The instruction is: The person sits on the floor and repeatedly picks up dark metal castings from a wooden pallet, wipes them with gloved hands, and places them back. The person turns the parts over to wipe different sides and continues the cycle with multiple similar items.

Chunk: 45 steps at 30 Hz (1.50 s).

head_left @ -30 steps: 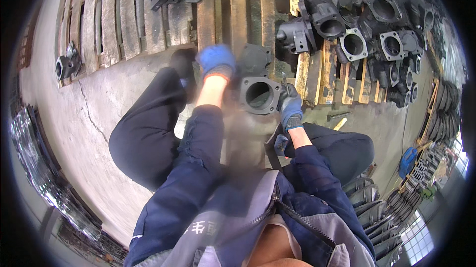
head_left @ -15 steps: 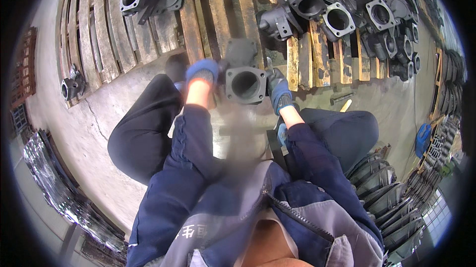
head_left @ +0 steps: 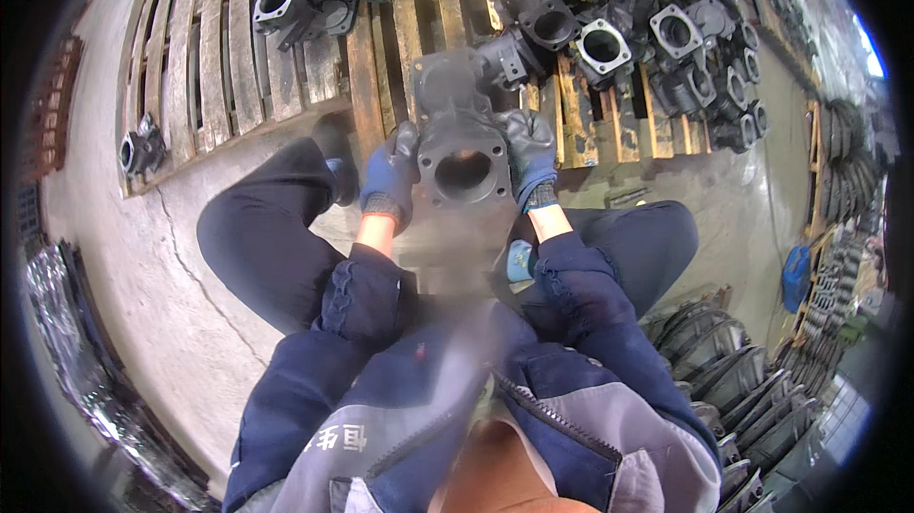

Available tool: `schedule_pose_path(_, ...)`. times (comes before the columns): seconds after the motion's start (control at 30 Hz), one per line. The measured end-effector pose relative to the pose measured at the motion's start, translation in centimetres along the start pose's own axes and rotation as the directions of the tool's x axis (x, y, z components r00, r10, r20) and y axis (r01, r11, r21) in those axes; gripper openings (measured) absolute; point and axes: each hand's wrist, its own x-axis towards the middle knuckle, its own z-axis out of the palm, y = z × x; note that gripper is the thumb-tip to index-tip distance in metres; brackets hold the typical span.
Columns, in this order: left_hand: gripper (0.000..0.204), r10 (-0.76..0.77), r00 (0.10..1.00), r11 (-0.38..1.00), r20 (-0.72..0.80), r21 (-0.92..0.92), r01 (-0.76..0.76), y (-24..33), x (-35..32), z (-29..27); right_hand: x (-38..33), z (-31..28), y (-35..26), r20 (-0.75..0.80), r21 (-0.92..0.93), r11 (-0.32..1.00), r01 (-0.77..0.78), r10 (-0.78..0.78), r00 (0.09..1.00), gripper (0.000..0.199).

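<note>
I hold a dark casting (head_left: 463, 147) up between my knees, just above the near edge of the pallet (head_left: 286, 66); its square flange with the round bore faces me, and the neck points away toward the heap of like castings (head_left: 647, 18). My left hand (head_left: 388, 180) in its blue glove is clamped on the left edge of the flange, fingers curled round the rim; my right hand (head_left: 526, 156) is wrapped the same way on the right edge, thumb over the front face. Both are closed firmly on the casting, not spread.

It looks like cast iron, so I judge it heavy, rigid and unlikely to give anywhere; the skin seems rough and dull, so it should not slide in gloves, though flange corners may bite. The weight sits out toward the neck, I think, so a one-handed hold would let it tip forward; the two flange edges, opposite each other, seem the best grip.
</note>
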Motion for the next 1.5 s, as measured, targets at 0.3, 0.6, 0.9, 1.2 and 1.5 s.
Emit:
schedule_pose_path(0.3, 0.070, 0.032, 0.985, 0.947, 0.169, -0.319, 0.024, -1.4, -1.6, 0.4, -5.2, -1.8, -15.5, -0.167, -0.371, 0.859, 0.353, -0.435, 0.885, 0.024)
schedule_pose_path(0.6, 0.061, 0.411, 0.890, 0.845, 0.199, -0.450, -0.290, -5.1, -0.3, 2.2, -5.8, -2.8, -15.4, -0.174, -0.505, 0.798, 0.329, -0.468, 0.867, 0.023)
schedule_pose_path(0.9, 0.075, 0.132, 0.894, 0.952, 0.429, -0.307, 0.007, 1.1, -3.8, -1.6, -3.3, -4.1, -13.1, -0.186, -0.189, 0.970, 0.155, -0.190, 0.964, 0.015)
schedule_pose_path(1.2, 0.051, 0.098, 0.887, 0.967, 0.451, -0.253, 0.022, 3.5, -5.3, -2.0, -2.5, -4.8, -10.0, -0.215, -0.177, 0.983, -0.049, 0.010, 0.976, 0.011)
schedule_pose_path(1.5, 0.051, -0.075, 0.868, 0.966, 0.491, -0.179, 0.185, 0.7, -2.7, -0.4, -3.0, -3.1, -11.9, -0.223, 0.059, 0.996, -0.070, 0.081, 0.971, 0.019)
